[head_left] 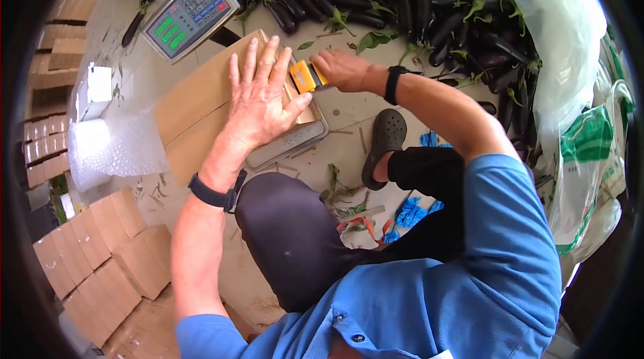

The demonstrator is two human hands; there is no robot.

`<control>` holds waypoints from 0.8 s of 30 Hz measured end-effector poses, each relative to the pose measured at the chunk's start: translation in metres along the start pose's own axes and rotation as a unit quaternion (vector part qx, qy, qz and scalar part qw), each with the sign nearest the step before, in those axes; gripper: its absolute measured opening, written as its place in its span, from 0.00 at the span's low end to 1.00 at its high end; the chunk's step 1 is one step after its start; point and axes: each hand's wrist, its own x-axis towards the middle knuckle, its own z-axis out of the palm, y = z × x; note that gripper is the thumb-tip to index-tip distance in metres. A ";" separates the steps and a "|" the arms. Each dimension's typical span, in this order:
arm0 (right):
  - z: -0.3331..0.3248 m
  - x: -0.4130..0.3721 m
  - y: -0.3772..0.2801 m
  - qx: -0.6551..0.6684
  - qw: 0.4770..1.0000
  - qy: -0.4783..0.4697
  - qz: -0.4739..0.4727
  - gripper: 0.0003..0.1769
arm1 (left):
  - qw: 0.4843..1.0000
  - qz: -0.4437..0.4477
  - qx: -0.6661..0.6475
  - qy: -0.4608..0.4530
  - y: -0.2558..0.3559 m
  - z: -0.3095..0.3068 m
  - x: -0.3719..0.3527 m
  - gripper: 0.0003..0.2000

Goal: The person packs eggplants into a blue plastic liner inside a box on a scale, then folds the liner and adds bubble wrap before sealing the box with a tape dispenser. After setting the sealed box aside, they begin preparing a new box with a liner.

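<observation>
1. Nearest to the camera is the person's bent knee (288,225) in dark trousers. A dark sandal (384,141) lies on the concrete floor just beyond it.
2. To the lower left, near the person, stands a stack of flat cartons (100,245). A sheet of bubble wrap (114,147) lies further on.
3. The left hand (261,100) lies flat on the cardboard box (194,104), palm down and fingers fully spread. It grips nothing and only presses the top.
4. The box rests on the scale platform (295,141), and its left part hangs over the platform's edge.
5. The right hand (342,67) is closed around a yellow tape dispenser (307,76). The dispenser touches the far right edge of the box, just beside the left thumb.
6. Further away are the scale display (191,13), a big pile of eggplants (402,3) and a white plastic bag (557,43) on the right.
7. Risks, in my judgement:
   - The dispenser is very close to the left thumb, so a quick pull toward it could catch the skin on the cutting edge.
   - Because the box overhangs the platform, uneven pressure from the flat hand could tip or shift it.
   - If the box slides while the dispenser runs over it, the tape may go down crooked or wrinkled.
</observation>
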 end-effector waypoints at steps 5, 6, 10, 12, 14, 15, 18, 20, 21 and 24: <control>0.033 0.013 -0.001 -0.161 0.986 -0.039 0.012 0.15 | 1.000 0.005 0.011 -0.014 -0.007 -0.002 -0.004 0.39; 0.020 0.024 -0.012 -0.174 0.984 -0.034 -0.011 0.11 | 1.000 0.004 0.014 -0.012 -0.009 0.000 -0.008 0.37; -0.017 0.074 -0.086 -0.358 0.906 -0.227 -0.014 0.15 | 0.999 -0.014 -0.036 -0.021 -0.014 -0.005 -0.006 0.32; 0.022 0.066 -0.064 -0.292 0.931 -0.218 0.002 0.13 | 0.998 -0.016 -0.063 0.007 -0.018 -0.005 -0.006 0.30; 0.069 0.050 -0.031 -0.232 0.944 -0.229 0.055 0.13 | 0.977 -0.047 -0.203 0.035 -0.022 -0.008 -0.007 0.30; 0.058 0.036 -0.017 -0.151 0.954 -0.233 0.112 0.13 | 0.974 -0.056 -0.210 0.065 -0.025 -0.006 -0.009 0.30; 0.062 -0.009 0.035 0.017 0.928 -0.303 0.215 0.16 | 0.942 -0.102 -0.307 0.084 -0.030 -0.017 -0.018 0.31; 0.068 -0.045 0.054 0.085 0.930 -0.242 0.263 0.21 | 0.960 -0.098 -0.252 0.068 -0.040 -0.036 -0.028 0.32; 0.079 -0.053 0.056 0.084 0.930 -0.244 0.262 0.21 | 0.978 -0.127 -0.146 0.076 -0.051 -0.048 -0.040 0.32; 0.090 -0.052 0.045 0.117 0.890 0.030 0.439 0.28 | 0.962 -0.248 -0.058 0.095 -0.142 -0.057 -0.105 0.30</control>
